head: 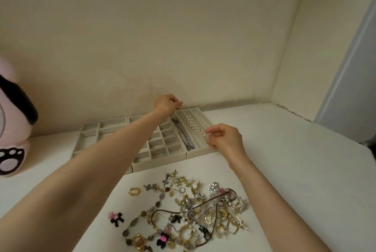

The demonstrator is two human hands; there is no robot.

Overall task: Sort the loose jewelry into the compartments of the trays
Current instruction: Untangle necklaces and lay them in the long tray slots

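Over the long-slotted tray (201, 152), the left hand (165, 104) pinches a clear-bead necklace (190, 122) at the tray's far end, the right hand (223, 138) pinching it at the near end.

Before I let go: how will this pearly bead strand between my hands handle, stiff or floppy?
Probably floppy: the bead strand only runs in a line because the left hand and right hand pinch its ends. Likely light, since fingertips alone carry it. The round beads may slide or roll, though the tray walls should contain them.
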